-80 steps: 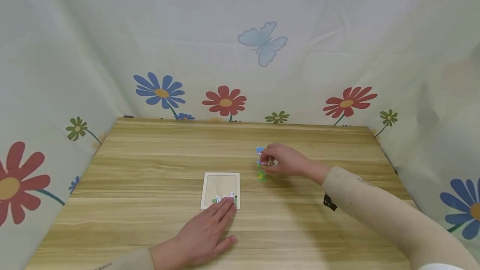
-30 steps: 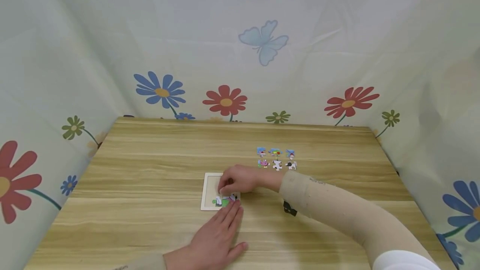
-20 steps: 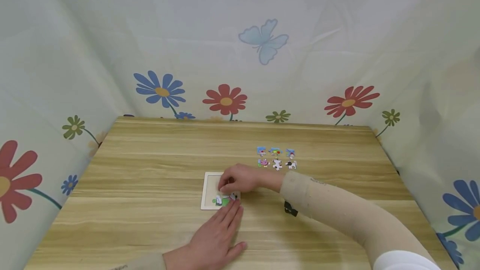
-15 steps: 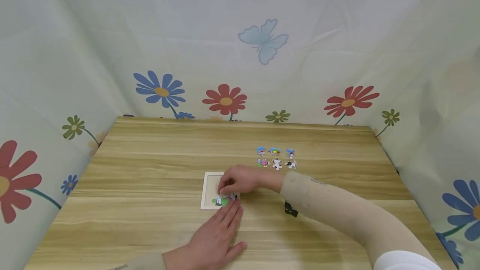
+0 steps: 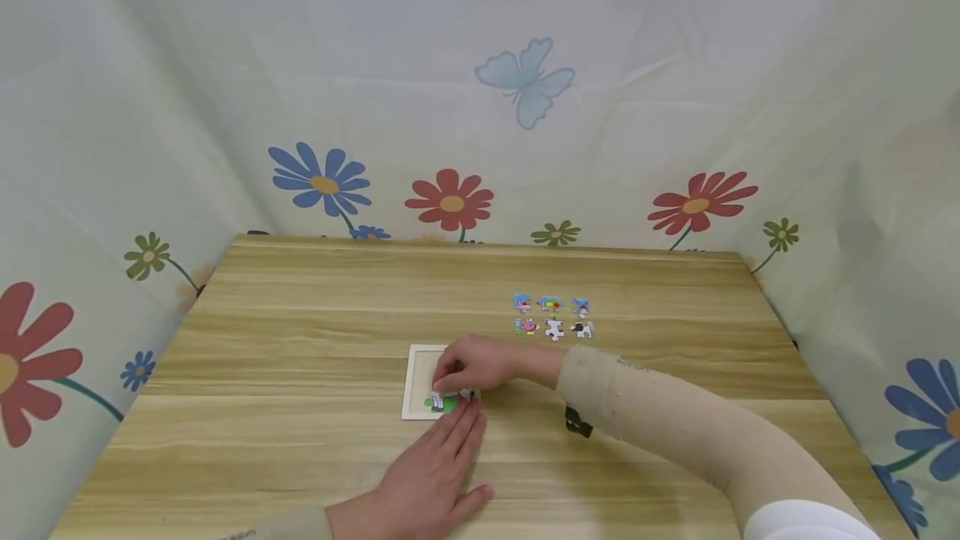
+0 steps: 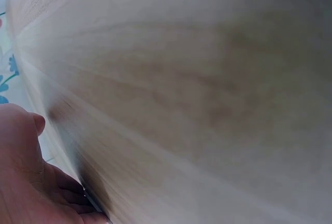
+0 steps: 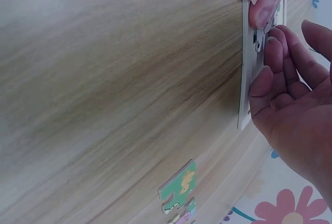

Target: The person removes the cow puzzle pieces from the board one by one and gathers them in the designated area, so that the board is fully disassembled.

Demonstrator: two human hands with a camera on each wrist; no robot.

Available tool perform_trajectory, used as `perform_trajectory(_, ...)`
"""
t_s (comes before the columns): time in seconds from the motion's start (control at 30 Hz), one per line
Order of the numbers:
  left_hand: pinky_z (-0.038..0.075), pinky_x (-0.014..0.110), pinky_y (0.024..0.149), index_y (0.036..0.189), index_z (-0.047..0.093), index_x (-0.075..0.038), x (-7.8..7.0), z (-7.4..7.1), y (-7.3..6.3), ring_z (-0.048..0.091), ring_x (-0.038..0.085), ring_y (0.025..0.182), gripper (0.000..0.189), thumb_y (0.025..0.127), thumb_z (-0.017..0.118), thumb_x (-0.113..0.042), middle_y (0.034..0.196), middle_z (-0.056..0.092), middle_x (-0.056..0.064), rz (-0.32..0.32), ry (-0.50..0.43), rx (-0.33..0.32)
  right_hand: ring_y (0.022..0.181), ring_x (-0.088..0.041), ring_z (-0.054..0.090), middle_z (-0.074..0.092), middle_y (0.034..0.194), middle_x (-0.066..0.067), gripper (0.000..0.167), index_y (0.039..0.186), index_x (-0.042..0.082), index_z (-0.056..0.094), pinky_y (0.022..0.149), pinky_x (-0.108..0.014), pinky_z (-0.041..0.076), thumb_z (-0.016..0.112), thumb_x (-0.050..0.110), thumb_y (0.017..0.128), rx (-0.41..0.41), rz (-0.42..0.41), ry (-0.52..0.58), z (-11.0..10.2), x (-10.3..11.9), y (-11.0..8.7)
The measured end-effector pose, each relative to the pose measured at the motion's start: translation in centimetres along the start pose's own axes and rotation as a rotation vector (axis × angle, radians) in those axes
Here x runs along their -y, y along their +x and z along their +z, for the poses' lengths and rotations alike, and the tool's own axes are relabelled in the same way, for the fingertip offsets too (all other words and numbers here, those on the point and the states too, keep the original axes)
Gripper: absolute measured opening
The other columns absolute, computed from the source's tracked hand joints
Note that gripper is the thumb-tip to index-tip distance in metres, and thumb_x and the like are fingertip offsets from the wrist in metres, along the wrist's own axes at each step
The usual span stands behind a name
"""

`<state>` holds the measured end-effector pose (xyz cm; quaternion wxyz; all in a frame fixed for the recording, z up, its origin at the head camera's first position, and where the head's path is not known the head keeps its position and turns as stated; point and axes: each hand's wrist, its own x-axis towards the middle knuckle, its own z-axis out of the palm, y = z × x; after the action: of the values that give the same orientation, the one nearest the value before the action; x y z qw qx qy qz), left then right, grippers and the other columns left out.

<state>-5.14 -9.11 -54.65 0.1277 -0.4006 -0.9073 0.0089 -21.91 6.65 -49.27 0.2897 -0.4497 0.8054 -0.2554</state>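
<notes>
A small cream puzzle tray [image 5: 410,383] lies on the wooden table, with several jigsaw pieces [image 5: 449,404], green and white, along its near side. My left hand [image 5: 431,473] lies flat, straight fingertips resting on the tray's near right corner. Over the tray's right part, my right hand [image 5: 478,363] curls its fingers down at the pieces and holds a puzzle piece mostly hidden by the fingers. In the right wrist view, the curled right fingers [image 7: 274,53] meet a white piece [image 7: 258,42] beside the left fingertips. The left wrist view shows mostly blurred tabletop and part of the left hand [image 6: 26,177].
Beyond the right wrist, loose jigsaw pieces [image 5: 553,328] lie in two rows. One green piece [image 7: 179,185] shows in the right wrist view. The wooden table [image 5: 300,315] meets a flower-printed cloth [image 5: 375,65] at its back and sides.
My right hand has moved left and nearer, from the loose pieces to the tray, then dips slightly. My left hand has shifted a little right, fingertips still at the tray corner.
</notes>
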Motion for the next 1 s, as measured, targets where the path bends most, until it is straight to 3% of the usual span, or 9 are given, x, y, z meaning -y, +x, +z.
perform_trajectory(0.13,0.045,0.041,0.12,0.151,0.053,0.009,0.05,0.14,-0.05,0.046,0.035,0.152,0.079,0.111,0.043,-0.058,0.159,0.049,0.028,-0.002,0.0,0.002,0.075,0.001,0.057,0.073,0.085,0.002,0.016,0.106,0.009,0.08,0.072,-0.017,0.05,0.067,0.017,0.107,-0.003,0.01,0.017,0.03,0.22,-0.01)
perform_trajectory(0.53,0.045,0.042,0.119,0.152,0.052,0.008,0.03,-0.16,-0.05,0.046,0.034,0.151,0.079,0.111,0.044,-0.058,0.16,0.049,0.026,0.002,-0.018,0.02,0.081,-0.001,0.06,0.068,0.089,0.01,0.003,0.103,0.013,0.073,0.077,-0.018,0.054,0.07,0.011,0.104,0.012,0.039,0.07,0.37,0.37,0.2)
perform_trajectory(0.77,0.045,0.041,0.119,0.151,0.053,0.008,0.08,-0.11,-0.01,0.048,0.033,0.15,0.078,0.11,0.044,-0.058,0.159,0.051,0.025,0.003,0.005,0.012,0.082,-0.001,0.061,0.068,0.089,0.009,0.008,0.099,0.017,0.068,0.076,-0.017,0.054,0.073,0.011,0.102,0.025,0.025,0.1,0.52,0.45,0.42)
perform_trajectory(1.0,0.045,0.041,0.12,0.152,0.053,0.007,0.12,-0.17,-0.04,0.047,0.034,0.151,0.078,0.111,0.044,-0.058,0.16,0.05,0.025,-0.005,-0.016,0.027,0.079,-0.002,0.06,0.066,0.087,0.008,0.004,0.1,0.009,0.07,0.074,-0.017,0.054,0.074,0.008,0.101,0.02,0.02,0.121,0.55,0.77,0.53)
